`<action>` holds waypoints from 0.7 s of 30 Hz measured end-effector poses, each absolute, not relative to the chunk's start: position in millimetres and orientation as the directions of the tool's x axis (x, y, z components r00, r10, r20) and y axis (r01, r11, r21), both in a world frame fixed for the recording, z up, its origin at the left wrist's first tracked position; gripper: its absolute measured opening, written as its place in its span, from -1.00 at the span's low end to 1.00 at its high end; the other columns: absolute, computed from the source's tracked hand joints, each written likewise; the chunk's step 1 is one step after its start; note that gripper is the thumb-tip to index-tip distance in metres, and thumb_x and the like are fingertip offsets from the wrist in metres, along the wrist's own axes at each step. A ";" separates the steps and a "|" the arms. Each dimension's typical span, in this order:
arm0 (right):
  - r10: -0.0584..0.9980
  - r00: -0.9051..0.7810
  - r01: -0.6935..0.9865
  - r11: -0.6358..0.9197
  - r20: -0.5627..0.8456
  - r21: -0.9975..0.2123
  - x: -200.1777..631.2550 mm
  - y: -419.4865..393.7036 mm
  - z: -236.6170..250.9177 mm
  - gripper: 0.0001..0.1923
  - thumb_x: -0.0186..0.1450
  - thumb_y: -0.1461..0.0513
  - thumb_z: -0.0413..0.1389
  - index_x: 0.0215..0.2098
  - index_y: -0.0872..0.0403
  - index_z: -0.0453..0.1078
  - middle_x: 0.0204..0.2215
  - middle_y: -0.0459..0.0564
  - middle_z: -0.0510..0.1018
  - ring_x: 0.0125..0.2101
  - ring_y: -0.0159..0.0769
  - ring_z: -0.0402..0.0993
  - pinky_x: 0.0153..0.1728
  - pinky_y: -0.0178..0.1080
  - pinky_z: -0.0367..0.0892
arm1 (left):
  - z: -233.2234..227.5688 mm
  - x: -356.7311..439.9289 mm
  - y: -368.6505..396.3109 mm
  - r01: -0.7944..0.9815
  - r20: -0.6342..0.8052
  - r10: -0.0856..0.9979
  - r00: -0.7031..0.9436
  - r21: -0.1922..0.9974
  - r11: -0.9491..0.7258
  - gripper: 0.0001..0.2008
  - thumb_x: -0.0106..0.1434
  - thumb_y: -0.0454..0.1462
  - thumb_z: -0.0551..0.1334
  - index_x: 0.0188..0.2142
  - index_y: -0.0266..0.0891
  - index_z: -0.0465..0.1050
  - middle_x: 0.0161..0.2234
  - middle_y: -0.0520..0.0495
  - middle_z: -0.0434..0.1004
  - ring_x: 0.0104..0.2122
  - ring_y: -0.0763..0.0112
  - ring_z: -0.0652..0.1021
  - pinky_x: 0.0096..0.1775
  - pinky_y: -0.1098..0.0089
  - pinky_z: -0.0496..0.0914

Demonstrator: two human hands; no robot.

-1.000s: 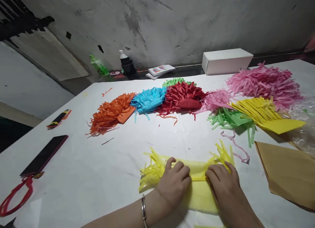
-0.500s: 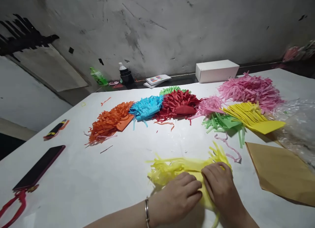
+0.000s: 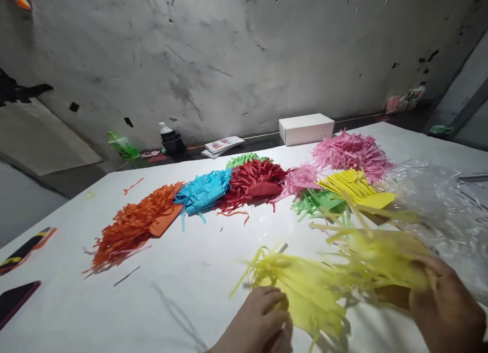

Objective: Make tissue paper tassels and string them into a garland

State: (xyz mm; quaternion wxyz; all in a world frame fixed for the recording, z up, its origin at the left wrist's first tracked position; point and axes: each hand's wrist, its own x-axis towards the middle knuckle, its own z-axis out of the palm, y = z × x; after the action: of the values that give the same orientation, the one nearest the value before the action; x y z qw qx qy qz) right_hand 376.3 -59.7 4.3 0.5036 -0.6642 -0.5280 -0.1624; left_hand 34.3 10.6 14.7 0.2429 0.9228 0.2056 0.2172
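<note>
far left edge: a dark phone (image 3: 17, 301) lay flat on the white table (image 3: 114, 312), a black-and-orange tool (image 3: 23, 247) just beyond it. further in, a row of fringed paper piles ran across the table: orange fringe pile (image 3: 129, 226), blue fringe pile (image 3: 202, 190), red fringe pile (image 3: 253, 183), a green one peeking out behind the red. a pump bottle (image 3: 170, 137) and a white box (image 3: 306, 128) stood at the wall side.

left hand (image 3: 255, 325) sat low at the near edge, fingers curled down, tips pinching or pressing the left end of the yellow fringed paper (image 3: 316, 287); how firm the hold was could not be told. the paper was pale yellow, a flat uncut band with long thin strips cut along it, strips splaying out loose at the left end and drooping below. it was stretched between the two hands at the near side of the table, its right half lifted and blurred.

right hand (image 3: 448, 307) had its fingers closed round the paper's right end, holding it up off the table.

beyond it: small pink fringe pile, green strips, a brighter yellow fringe pile (image 3: 356, 188), a large pink fringe pile (image 3: 351, 152), and crumpled clear plastic wrap (image 3: 446, 211) at far right.
</note>
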 end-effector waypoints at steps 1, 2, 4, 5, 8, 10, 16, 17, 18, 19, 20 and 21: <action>0.556 0.210 0.925 0.153 0.804 -0.348 377.0 -60.9 5.9 -0.85 0.42 0.20 0.07 -0.14 0.01 0.47 -0.27 0.03 0.62 -0.24 -0.16 0.57 -0.09 -0.11 0.36 | 24.7 35.7 12.6 0.252 0.341 0.516 0.785 0.585 -0.771 -0.79 0.28 -0.42 0.18 -0.12 -0.17 0.46 -0.17 -0.20 0.58 -0.15 0.20 0.54 -0.12 0.27 0.46; 0.568 0.016 0.947 0.256 0.823 -0.195 374.9 -61.3 7.4 -0.83 0.41 0.26 0.06 -0.13 0.00 0.49 -0.23 0.03 0.63 -0.18 -0.17 0.57 -0.02 -0.09 0.33 | 37.2 39.1 14.7 0.232 0.369 0.559 0.743 0.642 -0.731 -0.79 0.32 -0.44 0.13 -0.15 -0.17 0.46 -0.26 -0.17 0.57 -0.24 0.27 0.54 -0.20 0.34 0.46; 0.569 -0.273 0.904 0.427 0.775 0.005 364.9 -60.2 10.6 -0.70 0.45 0.35 -0.05 -0.06 0.03 0.50 -0.15 0.07 0.64 -0.06 -0.17 0.54 0.07 -0.05 0.26 | 65.4 52.9 19.6 0.212 0.361 0.660 0.659 0.753 -0.623 -0.80 0.39 -0.39 0.10 -0.15 -0.17 0.48 -0.29 -0.15 0.54 -0.31 0.34 0.53 -0.29 0.40 0.43; 0.574 -0.323 0.885 0.465 0.753 0.026 358.6 -59.1 12.4 -0.66 0.46 0.37 -0.10 -0.02 0.06 0.50 -0.12 0.09 0.63 -0.01 -0.17 0.51 0.10 -0.04 0.24 | 78.2 63.5 22.5 0.189 0.347 0.686 0.639 0.794 -0.578 -0.80 0.41 -0.35 0.10 -0.14 -0.16 0.51 -0.27 -0.15 0.55 -0.30 0.34 0.53 -0.27 0.40 0.42; 0.547 -0.349 0.866 0.498 0.761 0.040 342.6 -55.8 19.4 -0.64 0.49 0.37 -0.14 0.01 0.13 0.49 -0.13 0.09 0.65 0.01 -0.19 0.51 0.16 -0.03 0.19 | 97.7 103.7 32.5 0.211 0.109 0.706 0.700 0.913 -0.350 -0.80 0.37 -0.21 0.20 -0.17 -0.19 0.59 -0.24 -0.14 0.58 -0.25 0.31 0.53 -0.20 0.37 0.39; 0.519 -0.353 0.857 0.513 0.779 0.046 337.6 -54.4 23.4 -0.66 0.49 0.35 -0.11 0.01 0.16 0.49 -0.19 0.08 0.66 -0.06 -0.22 0.55 0.16 -0.07 0.19 | 92.2 128.6 38.2 0.257 -0.192 0.620 0.760 0.966 -0.015 -0.73 0.23 -0.09 0.34 -0.26 -0.25 0.62 -0.40 -0.07 0.56 -0.45 0.43 0.45 -0.38 0.44 0.32; 0.542 0.042 0.749 0.540 0.840 -0.385 322.7 -57.9 9.5 -0.81 0.38 0.37 0.09 -0.09 0.08 0.48 -0.40 -0.03 0.61 -0.38 -0.31 0.58 -0.20 -0.25 0.47 | 50.2 162.9 34.3 0.143 -0.412 0.492 0.767 0.857 0.495 -0.54 -0.16 -0.05 0.56 -0.46 -0.33 0.49 -0.60 0.07 0.43 -0.65 0.62 0.28 -0.56 0.51 0.13; 0.587 0.132 0.704 0.512 0.799 -0.493 317.4 -59.2 2.6 -0.82 0.39 0.34 0.09 -0.09 0.05 0.48 -0.38 -0.03 0.62 -0.37 -0.31 0.59 -0.25 -0.29 0.50 | 45.4 165.6 31.7 0.101 -0.386 0.529 0.756 0.867 0.489 -0.54 -0.14 -0.04 0.56 -0.46 -0.33 0.48 -0.61 0.08 0.40 -0.65 0.62 0.29 -0.55 0.52 0.14; 0.624 0.217 0.656 0.476 0.750 -0.586 311.8 -60.4 -4.9 -0.82 0.40 0.30 0.09 -0.07 0.03 0.48 -0.34 -0.01 0.62 -0.34 -0.30 0.60 -0.28 -0.32 0.51 | 41.5 168.3 29.3 0.063 -0.354 0.574 0.738 0.883 0.465 -0.54 -0.12 -0.03 0.56 -0.46 -0.32 0.47 -0.61 0.09 0.38 -0.64 0.62 0.29 -0.54 0.52 0.16; 0.643 0.296 0.610 0.441 0.706 -0.658 306.2 -61.3 -12.4 -0.82 0.41 0.25 0.10 -0.05 0.01 0.49 -0.29 0.00 0.62 -0.30 -0.28 0.62 -0.28 -0.34 0.52 | 38.4 170.9 27.3 0.033 -0.318 0.620 0.718 0.904 0.427 -0.54 -0.10 -0.01 0.55 -0.46 -0.32 0.46 -0.60 0.09 0.37 -0.63 0.62 0.30 -0.53 0.53 0.18; 0.647 0.361 0.571 0.417 0.672 -0.707 301.2 -61.6 -19.6 -0.80 0.41 0.20 0.12 -0.02 -0.02 0.49 -0.25 0.02 0.62 -0.26 -0.26 0.62 -0.27 -0.34 0.53 | 35.9 173.5 26.0 0.012 -0.280 0.658 0.699 0.925 0.380 -0.53 -0.07 0.01 0.54 -0.47 -0.32 0.46 -0.59 0.08 0.38 -0.61 0.61 0.31 -0.52 0.52 0.21; 0.639 0.417 0.537 0.401 0.647 -0.742 297.0 -61.5 -26.1 -0.77 0.40 0.17 0.13 0.00 -0.04 0.49 -0.22 0.02 0.61 -0.24 -0.25 0.62 -0.26 -0.34 0.53 | 34.1 175.9 25.3 0.004 -0.246 0.679 0.691 0.942 0.337 -0.52 -0.05 0.04 0.52 -0.48 -0.32 0.45 -0.57 0.06 0.39 -0.60 0.59 0.34 -0.50 0.51 0.25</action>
State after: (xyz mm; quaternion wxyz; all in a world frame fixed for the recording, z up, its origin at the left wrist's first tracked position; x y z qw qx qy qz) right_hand 297.0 -61.5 -26.1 0.6407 -0.5459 -0.5384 0.0396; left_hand 175.9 25.3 34.1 0.7514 0.5302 0.3221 0.2248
